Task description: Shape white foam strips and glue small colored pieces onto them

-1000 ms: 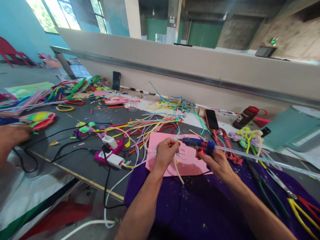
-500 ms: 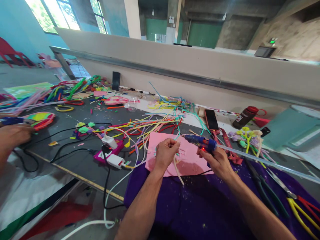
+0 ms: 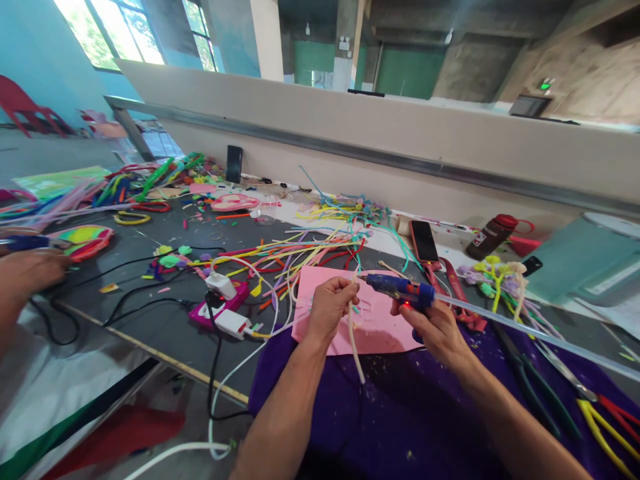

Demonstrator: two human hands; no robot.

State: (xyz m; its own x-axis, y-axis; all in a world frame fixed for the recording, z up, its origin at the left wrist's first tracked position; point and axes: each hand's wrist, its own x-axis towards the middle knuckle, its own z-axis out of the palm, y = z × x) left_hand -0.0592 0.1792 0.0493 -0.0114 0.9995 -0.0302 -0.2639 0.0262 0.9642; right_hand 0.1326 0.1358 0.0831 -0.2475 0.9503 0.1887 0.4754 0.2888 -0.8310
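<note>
Head camera shows my left hand closed around a pale pipe cleaner, pinching its top end between thumb and fingers, while the rest of it hangs down over the purple cloth. My right hand grips a blue glue gun with a small red light lit under it; the nozzle points left and stands very near the pinched end, just above the pink sheet. I cannot tell for sure if the nozzle touches the pipe cleaner, because the fingers hide that spot.

To do this step well, I think I should hold the pipe cleaner quiet and bring only the tip of the nozzle to the joint. A small drop seems enough. My fingertips should stay a little back from the hot tip, and the work should stay over the pink sheet, so any drip falls there and not on the cloth. The long clear glue stick comes out behind the gun to the right, so I must mind it near the pliers.

The pipe cleaner looks thin, fuzzy and cream-white, gently curved, and it will bend easily. It sits in front of me at the near edge of the bench. Many coloured pipe cleaners lie further back, and another person's hand is at the far left.
</note>
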